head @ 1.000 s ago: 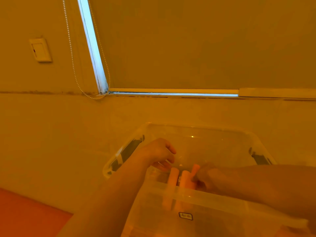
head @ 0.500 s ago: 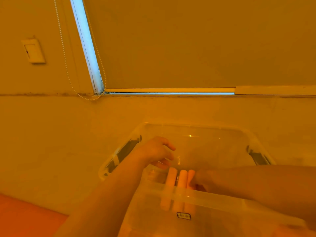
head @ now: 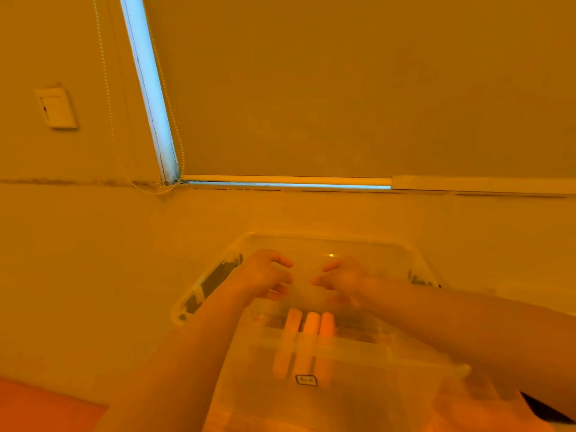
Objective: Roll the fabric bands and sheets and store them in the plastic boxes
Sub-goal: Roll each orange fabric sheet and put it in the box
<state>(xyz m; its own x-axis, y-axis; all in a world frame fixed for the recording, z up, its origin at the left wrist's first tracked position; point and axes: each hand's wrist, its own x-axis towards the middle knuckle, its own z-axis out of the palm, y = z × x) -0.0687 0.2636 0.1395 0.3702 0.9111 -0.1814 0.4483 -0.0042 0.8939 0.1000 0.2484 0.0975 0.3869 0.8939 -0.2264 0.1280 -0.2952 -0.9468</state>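
Left hand (head: 268, 277) and right hand (head: 343, 280) hover empty, fingers loosely curled, over a clear plastic box (head: 343, 353). Three fabric rolls (head: 310, 327) lie side by side inside. They look soft and light; best pinched mid-length.

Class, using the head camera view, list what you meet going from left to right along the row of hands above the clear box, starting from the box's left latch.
Dark left latch → left hand → right hand → dark right latch. Both hands hover apart, fingers loosely curled, holding nothing, above the clear plastic box.
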